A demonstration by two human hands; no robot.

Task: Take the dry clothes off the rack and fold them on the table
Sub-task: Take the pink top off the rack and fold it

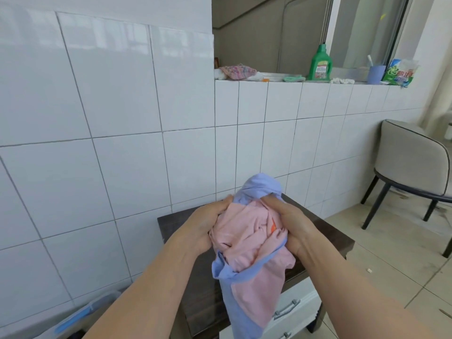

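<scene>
A bunched bundle of clothes, a pink garment (247, 238) wrapped in a light blue garment (259, 188), hangs in front of me above the dark wooden table (176, 223). My left hand (203, 223) grips the bundle's left side. My right hand (291, 223) grips its right side, thumb pressed into the pink cloth. The lower part of the bundle dangles down past the table's front. No drying rack shows in this view.
A white tiled wall runs behind the table. Its ledge carries a green detergent bottle (321, 63), a blue cup (376, 74), a detergent bag (400, 72) and a patterned cloth (238, 71). A grey chair (413, 162) stands right. A clear plastic box (88, 311) sits lower left.
</scene>
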